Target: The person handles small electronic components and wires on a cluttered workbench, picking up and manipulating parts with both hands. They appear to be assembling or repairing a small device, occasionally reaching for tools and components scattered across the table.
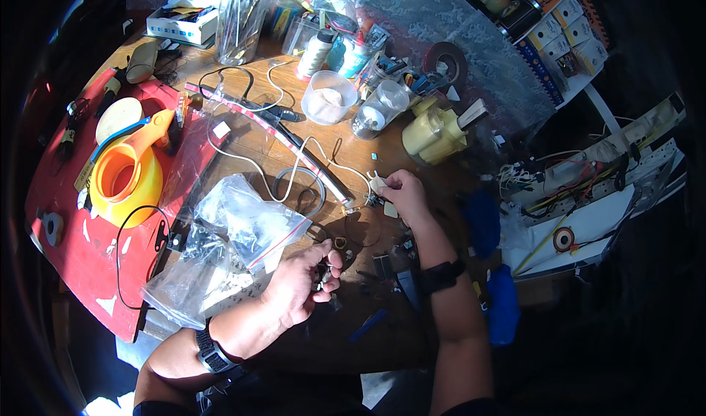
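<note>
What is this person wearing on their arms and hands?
Both forearms are bare, with no gloves on the left hand or right hand. The left wrist carries a dark wristwatch with a ridged band. The right wrist has a plain black band, possibly a watch or tracker. Dark short sleeves show near the picture's lower edge.

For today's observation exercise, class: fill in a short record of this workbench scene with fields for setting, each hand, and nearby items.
Setting: cluttered round wooden table in patchy sunlight
Left hand: closed on small dark parts, too small to identify
Right hand: pinching a small pale part at the end of a white wire
Nearby: clear plastic zip bags, orange plastic tape dispenser, red mat
</note>
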A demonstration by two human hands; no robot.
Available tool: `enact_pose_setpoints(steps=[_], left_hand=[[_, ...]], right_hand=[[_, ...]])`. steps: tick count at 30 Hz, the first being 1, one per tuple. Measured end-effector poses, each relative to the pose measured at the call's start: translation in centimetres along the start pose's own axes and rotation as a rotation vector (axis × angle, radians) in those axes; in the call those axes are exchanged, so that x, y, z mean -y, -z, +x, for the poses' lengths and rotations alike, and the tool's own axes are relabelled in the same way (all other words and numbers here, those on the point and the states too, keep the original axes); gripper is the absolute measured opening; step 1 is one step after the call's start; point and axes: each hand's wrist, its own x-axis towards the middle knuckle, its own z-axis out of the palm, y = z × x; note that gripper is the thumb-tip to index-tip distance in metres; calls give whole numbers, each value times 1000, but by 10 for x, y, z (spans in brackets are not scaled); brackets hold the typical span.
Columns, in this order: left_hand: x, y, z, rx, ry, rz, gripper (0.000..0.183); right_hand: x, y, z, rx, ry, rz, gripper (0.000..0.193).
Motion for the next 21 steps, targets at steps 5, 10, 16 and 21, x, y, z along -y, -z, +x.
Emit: enact_pose_setpoints(steps=[5,10,16,21], left_hand=[[-1,0,0,0,-14,-4,27],[2,-2,-1,8,-17,49,27],[0,-2,0,10,-43,37,27],[0,0,0,10,-44,55,26]], right_hand=[[-7,33,-12,195,-72,488,15],[-15,36,-32,367,-134,243,27],[-3,36,-41,153,173,48,20],[15,42,-61,258,164,100,16]])
